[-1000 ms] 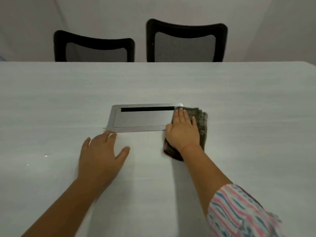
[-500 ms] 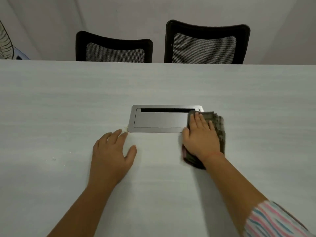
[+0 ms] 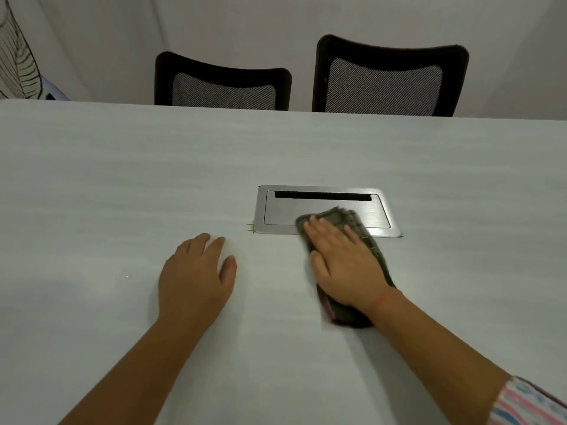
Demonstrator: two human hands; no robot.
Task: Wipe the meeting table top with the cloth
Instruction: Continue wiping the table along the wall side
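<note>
Nearest the camera, a pink, blue and white striped sleeve (image 3: 527, 403) is noted on the right forearm. The left hand (image 3: 196, 277) is laid palm down on the pale grey wood-grain worktop (image 3: 122, 179), fingers straight, nothing grasped. The right hand (image 3: 343, 265) is pressed flat, fingers extended, on the dark grey-brown folded cloth (image 3: 345, 216). The cloth is not clenched; it is held down by the palm alone.

The cloth is located under that hand, its near part on the worktop and its far end over the near edge of the brushed-metal rectangular cable hatch (image 3: 282, 213).

The cloth is judged soft, light and limp, folded in several layers. It is likely to slide readily on the smooth surface, and may catch at the hatch rim. Broad palm pressure over its middle is judged adequate, and a pinch at a folded edge is advised for lifting.

Beyond the far edge, a low black mesh-backed chair (image 3: 222, 84) and a taller black mesh-backed chair (image 3: 389, 75) are recorded, with a leaf drawing (image 3: 18, 65) on the wall at far left.

No brand, label or legible writing is found.
</note>
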